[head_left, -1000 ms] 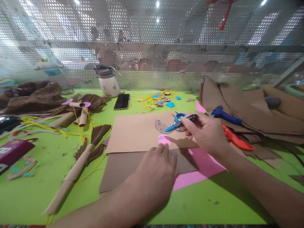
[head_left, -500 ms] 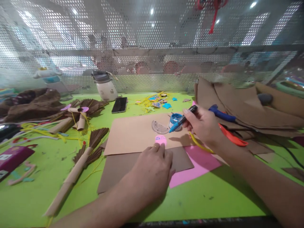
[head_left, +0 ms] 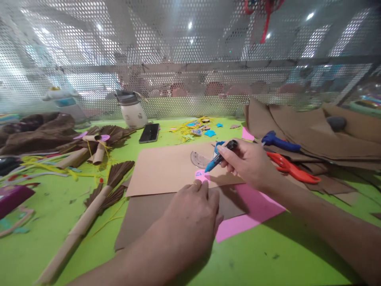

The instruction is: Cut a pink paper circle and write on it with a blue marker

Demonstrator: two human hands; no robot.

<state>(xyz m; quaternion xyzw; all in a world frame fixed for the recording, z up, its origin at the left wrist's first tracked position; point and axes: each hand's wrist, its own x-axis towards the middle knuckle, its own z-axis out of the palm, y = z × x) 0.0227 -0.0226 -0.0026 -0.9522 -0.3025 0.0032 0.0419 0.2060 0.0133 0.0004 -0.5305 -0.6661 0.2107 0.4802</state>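
My right hand (head_left: 250,165) grips a blue marker (head_left: 213,162) with a dark back end, its tip at a small pink paper piece (head_left: 202,173) bearing blue marks. My left hand (head_left: 193,210) lies with its fingertips pressing the near edge of that piece. Beneath is a tan sheet of paper (head_left: 160,171), overlapping a darker brown sheet (head_left: 145,214) and a pink sheet (head_left: 253,224). Just beyond the marker tip rests a clear protractor (head_left: 199,159). A blue round item (head_left: 219,143) shows partly behind my right hand.
To the right lie orange-handled scissors (head_left: 297,171), a blue-handled tool (head_left: 281,142) and brown paper (head_left: 297,123). Left are a paper tube with pleated fans (head_left: 86,214) and a purple box (head_left: 16,200). A phone (head_left: 149,133), bottle (head_left: 132,109) and paper stars (head_left: 210,133) are at the back.
My right hand has lowered the marker toward the left, bringing its tip to the pink piece. My left hand keeps its fingertips there. The view has shifted slightly.
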